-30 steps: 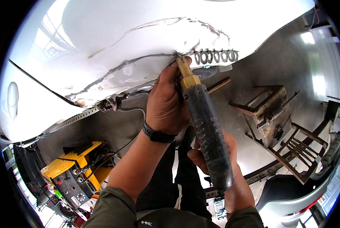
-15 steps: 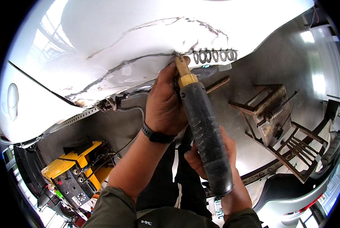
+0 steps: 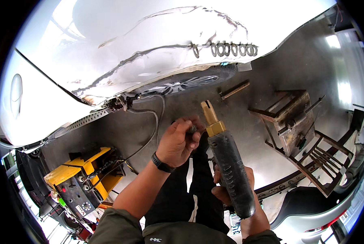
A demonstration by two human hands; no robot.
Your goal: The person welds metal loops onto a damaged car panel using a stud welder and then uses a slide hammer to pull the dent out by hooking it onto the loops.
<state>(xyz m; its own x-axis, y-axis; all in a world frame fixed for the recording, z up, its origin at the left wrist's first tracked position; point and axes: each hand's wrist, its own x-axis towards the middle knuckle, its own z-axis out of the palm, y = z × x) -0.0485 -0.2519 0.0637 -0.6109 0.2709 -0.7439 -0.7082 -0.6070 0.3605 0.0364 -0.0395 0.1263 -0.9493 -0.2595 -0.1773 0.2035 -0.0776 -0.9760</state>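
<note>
My right hand is wrapped round the black ribbed handle of a spot-welding gun. Its slotted brass tip points up and away, apart from the panel. Close to the left of that tip, my left hand is closed with its fingers bent round small grey metal pieces that look like washers. Ahead is a white car panel with a scraped, creased dent. A row of washers sticks out edge-on along the crease, and a single washer stands apart to their left.
Below the panel is a car wheel, with grey cables hanging beside it. A yellow and black machine stands at lower left. To the right are a rusty metal stand, a bar on the floor and a detached bumper.
The gun has drawn back from the panel toward me, and its tip has left the crease. A single washer now shows where the tip was. My left hand has moved down, away from the panel.
</note>
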